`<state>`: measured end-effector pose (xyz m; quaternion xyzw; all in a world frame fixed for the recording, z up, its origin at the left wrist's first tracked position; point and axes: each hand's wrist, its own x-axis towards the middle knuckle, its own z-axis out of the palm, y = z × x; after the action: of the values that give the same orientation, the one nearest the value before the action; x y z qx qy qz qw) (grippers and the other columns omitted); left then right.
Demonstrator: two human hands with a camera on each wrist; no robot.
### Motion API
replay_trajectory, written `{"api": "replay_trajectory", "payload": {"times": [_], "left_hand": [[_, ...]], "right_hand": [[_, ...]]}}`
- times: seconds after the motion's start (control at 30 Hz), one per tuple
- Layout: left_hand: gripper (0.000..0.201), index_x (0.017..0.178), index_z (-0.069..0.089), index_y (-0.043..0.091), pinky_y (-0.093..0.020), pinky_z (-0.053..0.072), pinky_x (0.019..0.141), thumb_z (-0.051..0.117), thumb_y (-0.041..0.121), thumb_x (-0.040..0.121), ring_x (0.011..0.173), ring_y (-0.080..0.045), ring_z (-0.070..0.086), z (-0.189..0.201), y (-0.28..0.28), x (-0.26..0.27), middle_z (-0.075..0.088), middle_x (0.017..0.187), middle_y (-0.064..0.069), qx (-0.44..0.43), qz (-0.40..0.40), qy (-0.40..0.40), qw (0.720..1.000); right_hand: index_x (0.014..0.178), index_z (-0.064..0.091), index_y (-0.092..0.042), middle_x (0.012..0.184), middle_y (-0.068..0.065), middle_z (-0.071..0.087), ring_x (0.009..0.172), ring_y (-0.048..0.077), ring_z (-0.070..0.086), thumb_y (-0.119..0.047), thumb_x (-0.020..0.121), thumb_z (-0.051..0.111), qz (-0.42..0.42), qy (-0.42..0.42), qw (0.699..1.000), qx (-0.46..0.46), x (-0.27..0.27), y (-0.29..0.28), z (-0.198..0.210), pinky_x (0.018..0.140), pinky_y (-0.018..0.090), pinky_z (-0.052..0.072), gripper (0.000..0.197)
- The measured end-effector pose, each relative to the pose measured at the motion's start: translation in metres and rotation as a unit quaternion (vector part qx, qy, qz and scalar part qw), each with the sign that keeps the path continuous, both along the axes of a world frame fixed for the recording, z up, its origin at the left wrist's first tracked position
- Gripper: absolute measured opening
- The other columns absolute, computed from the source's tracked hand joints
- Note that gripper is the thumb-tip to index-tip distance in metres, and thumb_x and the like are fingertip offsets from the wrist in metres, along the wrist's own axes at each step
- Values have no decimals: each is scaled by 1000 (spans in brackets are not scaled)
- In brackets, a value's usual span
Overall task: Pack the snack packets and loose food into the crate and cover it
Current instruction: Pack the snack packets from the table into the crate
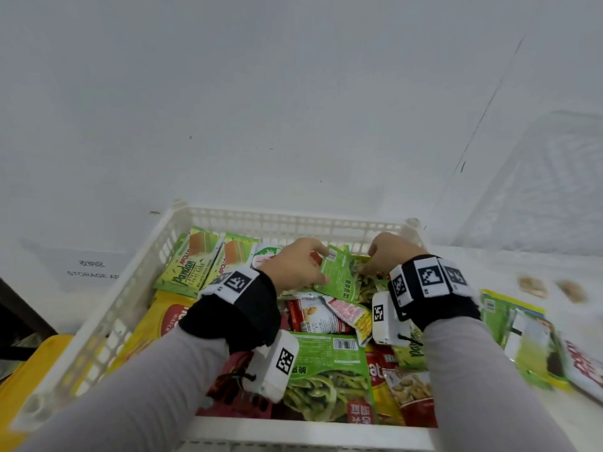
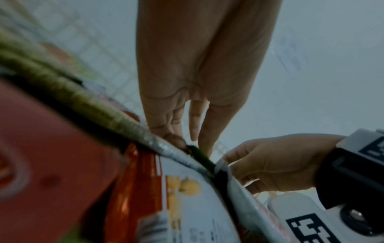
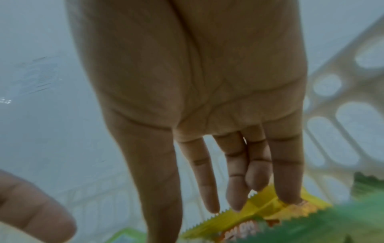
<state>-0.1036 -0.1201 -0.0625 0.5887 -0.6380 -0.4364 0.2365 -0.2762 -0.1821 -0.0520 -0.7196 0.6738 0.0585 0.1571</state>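
Observation:
A white lattice crate (image 1: 293, 213) holds many snack packets, green, red and yellow. My left hand (image 1: 303, 262) pinches a green packet (image 1: 339, 275) at its left edge, over the far middle of the crate. In the left wrist view, finger and thumb (image 2: 187, 141) close on that packet's thin edge (image 2: 200, 156). My right hand (image 1: 391, 249) reaches down just right of it, by the far right corner. In the right wrist view its fingers (image 3: 234, 202) point down nearly straight, tips touching a yellow packet (image 3: 264, 208) beside the crate wall (image 3: 324, 115).
Several packets (image 1: 522, 337) lie on the table right of the crate, with two loose brown food pieces (image 1: 532, 287) beyond them. A clear lid (image 1: 554, 184) leans on the wall at the right. A yellow item (image 1: 32, 370) sits left of the crate, by a storage label (image 1: 93, 269).

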Motion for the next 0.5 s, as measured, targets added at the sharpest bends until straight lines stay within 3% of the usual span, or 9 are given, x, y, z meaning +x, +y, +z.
{"api": "replay_trajectory", "payload": {"times": [0.07,0.13,0.23,0.33,0.4,0.5], "left_hand": [[38,115,60,3,-30,44,64,69,-2,79,67,-21,50,-1,2,1,49,75,-9,-1,16,44,999],[29,106,65,-3,-25,43,54,68,-8,77,53,-15,50,2,5,2,50,71,-9,-9,24,78,997],[20,91,71,5,-17,43,46,69,-8,76,39,-2,48,14,3,12,60,79,-7,-59,67,86,992],[22,88,71,5,-15,47,45,68,-11,74,47,-4,55,26,1,36,60,78,-9,-88,133,103,982],[22,92,70,1,-14,50,49,69,-10,74,58,-12,58,27,2,54,60,79,-11,-72,148,77,983],[19,91,70,3,-18,50,54,74,-3,73,55,-10,59,21,3,72,61,64,-3,-5,132,-32,991]], "right_hand": [[115,57,-3,117,11,63,106,26,60,-27,85,66,3,-11,1000,-3,5,1,-1,84,31,48,39],[127,49,-6,128,10,56,115,25,54,-31,86,64,6,-36,999,-11,9,2,2,90,32,43,50],[133,44,-12,134,13,49,119,27,50,-35,87,58,-4,-116,991,-69,10,3,9,87,30,38,54],[131,40,-10,129,15,52,115,28,52,-34,88,61,-17,-244,966,-86,15,3,11,86,30,41,54],[130,37,-10,120,15,58,104,28,61,-30,84,68,-13,-322,946,-45,22,9,10,91,40,49,59],[126,49,-12,108,11,65,97,26,65,-23,78,75,62,-319,946,11,38,21,7,90,39,52,55]]}}
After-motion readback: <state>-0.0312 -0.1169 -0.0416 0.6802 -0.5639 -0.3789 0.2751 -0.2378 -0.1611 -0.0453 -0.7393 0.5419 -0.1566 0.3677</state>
